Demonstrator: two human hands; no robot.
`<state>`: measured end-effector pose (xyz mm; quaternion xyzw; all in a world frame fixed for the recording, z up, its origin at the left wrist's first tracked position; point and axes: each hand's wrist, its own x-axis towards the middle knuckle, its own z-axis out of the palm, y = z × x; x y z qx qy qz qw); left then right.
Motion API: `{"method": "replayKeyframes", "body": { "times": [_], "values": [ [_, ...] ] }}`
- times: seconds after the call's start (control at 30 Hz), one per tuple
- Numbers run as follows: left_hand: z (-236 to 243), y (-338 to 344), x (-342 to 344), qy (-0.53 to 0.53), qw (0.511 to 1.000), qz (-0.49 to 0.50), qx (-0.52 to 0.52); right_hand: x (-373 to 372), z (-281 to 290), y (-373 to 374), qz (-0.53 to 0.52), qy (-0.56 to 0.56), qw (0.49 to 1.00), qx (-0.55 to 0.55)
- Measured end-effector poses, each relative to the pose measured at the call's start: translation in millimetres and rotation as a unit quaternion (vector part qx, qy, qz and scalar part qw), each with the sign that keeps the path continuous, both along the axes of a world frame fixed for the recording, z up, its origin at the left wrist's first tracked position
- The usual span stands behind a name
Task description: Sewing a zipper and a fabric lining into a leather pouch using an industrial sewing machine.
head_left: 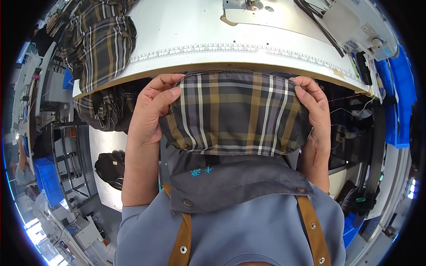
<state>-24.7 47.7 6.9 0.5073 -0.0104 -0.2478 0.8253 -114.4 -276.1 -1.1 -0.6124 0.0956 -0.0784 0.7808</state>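
A plaid fabric piece [235, 113], pouch-like with rounded lower corners, is stretched between my two hands just below the table's front edge. Its checks are dark grey, brown and white, and a seam runs along the top edge. My left hand [155, 104] pinches its upper left corner between thumb and fingers. At the upper right corner, my right hand [316, 99] grips the cloth the same way. Behind the lower part of the piece lies my dark grey apron [239, 184]. Whatever is inside or behind the cloth is hidden.
The white sewing table [186, 31] carries a printed ruler strip [230, 49] near its front edge. A sewing machine base [253, 5] stands at the back. More plaid fabric [104, 48] hangs over the left end. Blue bins [399, 97] stand at the right.
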Motion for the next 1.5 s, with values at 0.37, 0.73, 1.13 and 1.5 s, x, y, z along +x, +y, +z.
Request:
{"method": "replayKeyframes", "body": {
  "times": [0.37,0.73,1.13,1.5],
  "values": [
    [-4,-13,-2,-0.156,0.968,0.024,0.194,-6,10,2,0.032,-0.007,0.99,-0.14],
    [7,-30,-5,-0.19,0.951,-0.063,0.237,12,17,28,0.119,-0.136,0.895,-0.407],
    [15,-45,-8,-0.348,0.898,-0.05,0.266,23,11,39,0.127,-0.194,0.889,-0.395],
    [9,-45,-7,-0.279,0.932,-0.056,0.223,21,8,37,0.142,-0.188,0.905,-0.355]
  ]
}}
